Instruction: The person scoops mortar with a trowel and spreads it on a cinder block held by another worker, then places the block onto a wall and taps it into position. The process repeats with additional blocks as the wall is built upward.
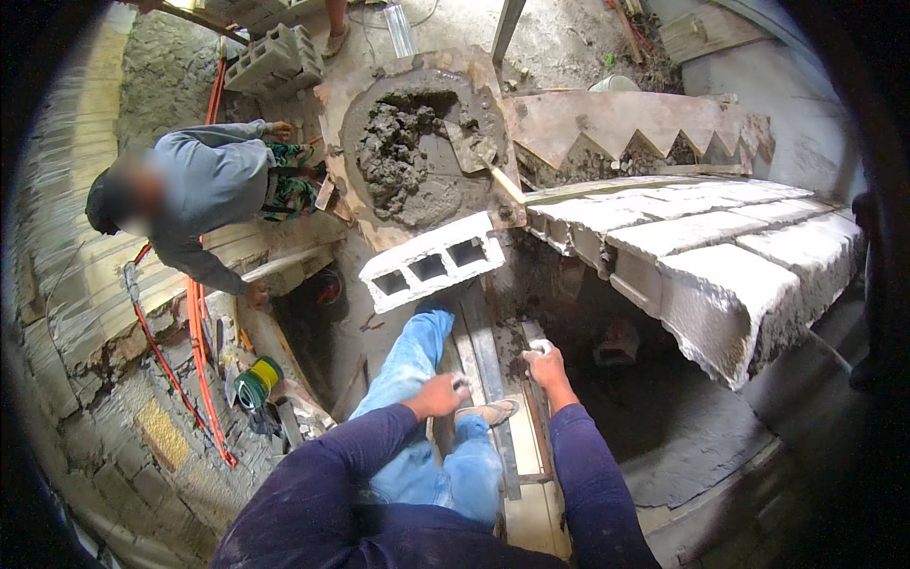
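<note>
My left hand (440, 394) is curled above my jeans and sandalled foot; whatever it may hold is too small to make out. My right hand (545, 366) is closed at the upper end of a narrow plank, its grip's contents unclear. Past my feet, a white hollow concrete block (431, 284) lies tilted at the front of a board (336, 104) bearing wet grey mortar (403, 166). A trowel (471, 144) with a pale handle rests in the mortar. Long boards and metal strips (492, 370) run beneath me.
A co-worker (204, 190) in grey bends at the left beside orange conduits (197, 327) and a green spool (254, 389). White block steps (701, 284) rise at right above a dark opening (645, 417). Stacked blocks (265, 62) and another person's foot (335, 38) are at the back.
</note>
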A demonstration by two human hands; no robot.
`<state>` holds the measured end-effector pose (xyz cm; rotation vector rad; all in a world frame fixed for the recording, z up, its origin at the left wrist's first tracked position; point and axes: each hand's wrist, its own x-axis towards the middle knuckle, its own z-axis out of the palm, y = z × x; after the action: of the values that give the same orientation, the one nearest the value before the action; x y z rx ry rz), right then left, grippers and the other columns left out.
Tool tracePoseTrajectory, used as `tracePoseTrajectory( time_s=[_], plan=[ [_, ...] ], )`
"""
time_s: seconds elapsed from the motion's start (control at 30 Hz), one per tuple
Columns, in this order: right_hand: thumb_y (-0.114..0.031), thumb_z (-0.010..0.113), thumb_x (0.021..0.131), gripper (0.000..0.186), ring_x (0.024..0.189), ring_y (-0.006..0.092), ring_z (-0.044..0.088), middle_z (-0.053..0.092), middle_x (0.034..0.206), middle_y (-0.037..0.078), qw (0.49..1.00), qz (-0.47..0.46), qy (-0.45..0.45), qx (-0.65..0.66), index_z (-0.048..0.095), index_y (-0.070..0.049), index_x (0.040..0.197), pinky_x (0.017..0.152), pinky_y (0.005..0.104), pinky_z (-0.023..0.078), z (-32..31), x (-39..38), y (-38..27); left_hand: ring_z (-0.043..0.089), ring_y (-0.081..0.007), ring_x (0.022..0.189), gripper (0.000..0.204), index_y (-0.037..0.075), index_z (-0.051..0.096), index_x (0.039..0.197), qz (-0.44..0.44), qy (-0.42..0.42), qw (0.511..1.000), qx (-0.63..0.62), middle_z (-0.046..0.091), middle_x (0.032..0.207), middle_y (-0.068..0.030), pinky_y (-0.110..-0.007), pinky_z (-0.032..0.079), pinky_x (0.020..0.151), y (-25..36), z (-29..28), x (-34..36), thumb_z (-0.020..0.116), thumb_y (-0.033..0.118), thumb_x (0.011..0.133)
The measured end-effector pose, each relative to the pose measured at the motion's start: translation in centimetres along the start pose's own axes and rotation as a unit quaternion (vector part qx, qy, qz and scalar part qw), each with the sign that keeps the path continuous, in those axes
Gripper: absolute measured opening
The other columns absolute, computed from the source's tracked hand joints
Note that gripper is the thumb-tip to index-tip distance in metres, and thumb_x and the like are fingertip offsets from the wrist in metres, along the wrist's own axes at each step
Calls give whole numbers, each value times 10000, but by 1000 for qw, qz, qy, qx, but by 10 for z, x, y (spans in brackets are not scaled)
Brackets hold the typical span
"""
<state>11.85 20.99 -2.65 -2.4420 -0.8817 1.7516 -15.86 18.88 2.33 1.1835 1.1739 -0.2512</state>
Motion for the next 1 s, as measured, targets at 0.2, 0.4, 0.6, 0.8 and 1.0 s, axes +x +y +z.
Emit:
tracePoseTrajectory(
  time_s=[0.2, 0.4, 0.6, 0.8, 1.0],
  plan=[
    [-162, 697, 778, 247, 668, 217, 632, 657, 771, 123, 996, -74, 50, -26, 638, -11, 965, 624, 367, 503, 11, 41, -19, 625, -394, 1003, 403, 29, 608, 1135, -134, 332, 925, -125, 654, 1052, -247, -430, 486, 858, -65, -71, 66, 638, 314, 851],
    [-311, 704, 786, 545, 1076, 394, 575, 588, 1167, 235, 969, -157, 68, -176, 547, -19, 1219, 914, 440, 461, 25, 124, -98, 562, -411, 1114, 728, -131, 492, 1244, -326, 432, 835, -99, 565, 1196, -325, -403, 439, 961, -165, -106, 110, 709, 374, 767],
    [-380, 699, 798, 697, 1215, 374, 494, 501, 1312, 236, 934, -256, 3, -248, 459, 11, 1322, 1001, 423, 421, 62, 205, -129, 585, -283, 1061, 731, -154, 521, 1205, -308, 349, 783, -412, 602, 1199, -241, -339, 442, 886, -232, -113, 157, 772, 308, 697],
    [-288, 654, 830, 426, 998, 385, 626, 655, 1033, 222, 934, -203, 4, -295, 555, 6, 1122, 866, 468, 504, 93, 233, -122, 685, -274, 834, 372, -4, 708, 937, -290, 382, 865, -149, 720, 897, -155, -364, 502, 762, -263, -121, 171, 744, 281, 701],
    [-277, 652, 797, 376, 867, 431, 643, 659, 886, 259, 955, -198, 42, -219, 603, 33, 1003, 804, 489, 513, 66, 174, -86, 681, -221, 757, 282, -12, 699, 871, -191, 383, 898, -102, 716, 837, -134, -355, 507, 694, -202, -138, 122, 711, 236, 736]
  ],
)
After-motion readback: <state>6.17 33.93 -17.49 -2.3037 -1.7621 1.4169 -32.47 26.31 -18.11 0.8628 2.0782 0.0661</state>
